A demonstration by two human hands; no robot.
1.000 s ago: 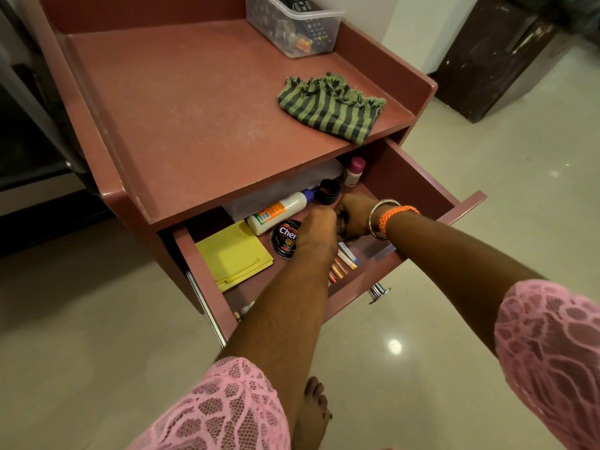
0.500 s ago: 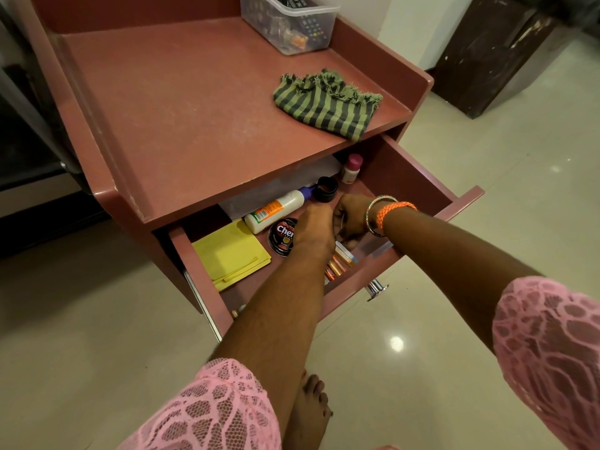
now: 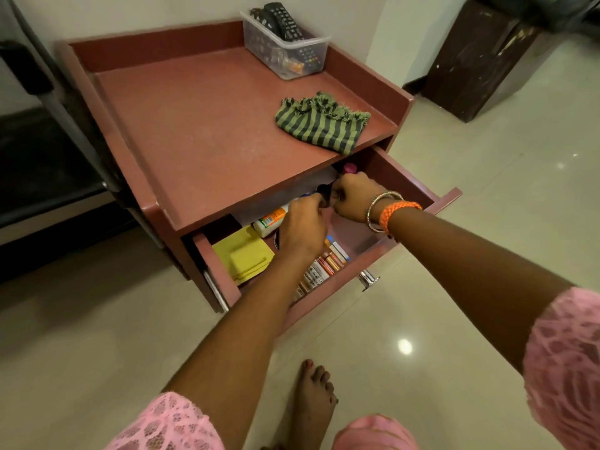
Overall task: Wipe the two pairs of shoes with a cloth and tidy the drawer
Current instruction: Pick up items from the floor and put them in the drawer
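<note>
Both hands are deep in the open reddish-brown wooden drawer (image 3: 406,177). The left hand (image 3: 303,227) and right hand (image 3: 352,198) curl round a small dark thing between them; I cannot tell what. The striped green cloth (image 3: 321,125) lies above the drawer. No shoes show. Tidying looks half done.

Both hands, left (image 3: 303,227) and right (image 3: 352,201), have moved deeper into the drawer (image 3: 406,177), now meeting beside the white bottle (image 3: 269,220).

This is a room in a home: glossy floor tiles (image 3: 454,190), a small reddish cabinet (image 3: 207,131), a tub of remote controls (image 3: 285,50) and a bare foot (image 3: 313,397).
</note>
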